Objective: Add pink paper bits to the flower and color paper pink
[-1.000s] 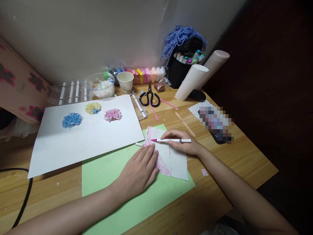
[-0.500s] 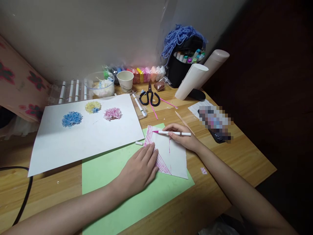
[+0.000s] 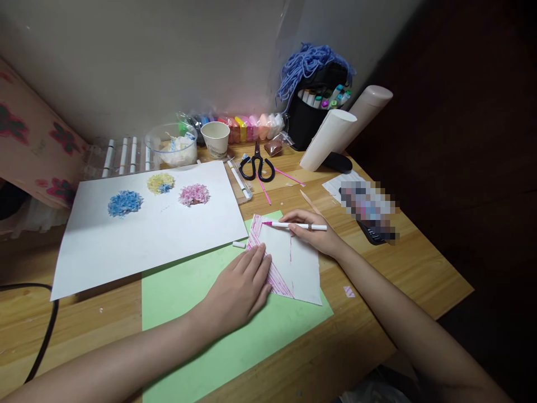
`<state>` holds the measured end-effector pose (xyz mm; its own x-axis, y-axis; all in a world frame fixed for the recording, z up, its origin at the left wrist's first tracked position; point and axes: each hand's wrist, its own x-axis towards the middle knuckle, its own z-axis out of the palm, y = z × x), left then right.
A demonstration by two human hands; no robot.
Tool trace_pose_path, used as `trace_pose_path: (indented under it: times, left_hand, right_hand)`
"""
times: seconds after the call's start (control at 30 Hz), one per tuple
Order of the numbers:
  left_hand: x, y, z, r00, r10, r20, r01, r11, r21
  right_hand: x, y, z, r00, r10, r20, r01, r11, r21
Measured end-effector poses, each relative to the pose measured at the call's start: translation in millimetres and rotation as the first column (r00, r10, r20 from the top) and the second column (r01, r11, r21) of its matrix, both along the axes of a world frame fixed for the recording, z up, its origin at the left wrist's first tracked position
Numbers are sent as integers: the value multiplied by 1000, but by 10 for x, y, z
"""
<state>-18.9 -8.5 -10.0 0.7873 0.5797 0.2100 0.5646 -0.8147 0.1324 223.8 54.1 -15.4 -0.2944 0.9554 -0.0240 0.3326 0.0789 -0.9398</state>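
Observation:
My left hand [image 3: 239, 288] lies flat, fingers stretched out, pressing down on a small white paper [image 3: 297, 268] partly shaded with pink strokes. That paper rests on a green sheet [image 3: 201, 319]. My right hand [image 3: 312, 232] grips a pink marker [image 3: 293, 225] lying nearly level, its tip touching the paper's upper left corner. The marker's white cap [image 3: 239, 244] lies just left of the paper.
A large white sheet [image 3: 138, 235] bears blue, yellow and pink fluffy clusters. Behind it stand a clear bowl [image 3: 171, 145], paper cup [image 3: 215, 139], scissors [image 3: 257, 165], clay packets, a black marker holder [image 3: 314, 115] with blue yarn, and two rolled tubes [image 3: 329, 139]. A wooden stick [image 3: 308, 201] lies nearby.
My right hand moved the marker up the paper toward its top edge. The left hand stayed in place on the paper.

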Motion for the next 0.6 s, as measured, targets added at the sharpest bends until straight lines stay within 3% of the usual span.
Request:
trace_pose_path:
  times: [0.3,0.47,0.6]
  left_hand:
    - [1,11,2,1000,-1,-27,2,1000,11]
    - [5,10,-2,1000,2,1,-2,1000,-3]
    - [1,1,-3,1000,2,14,-2,1000,-9]
  right_hand:
    - [-20,6,-20,995,-90,-32,89,996,-28]
    - [-8,-8,0,1000,5,20,-6,1000,24]
    - [-24,-2,7,999,-16,38,15,999,30]
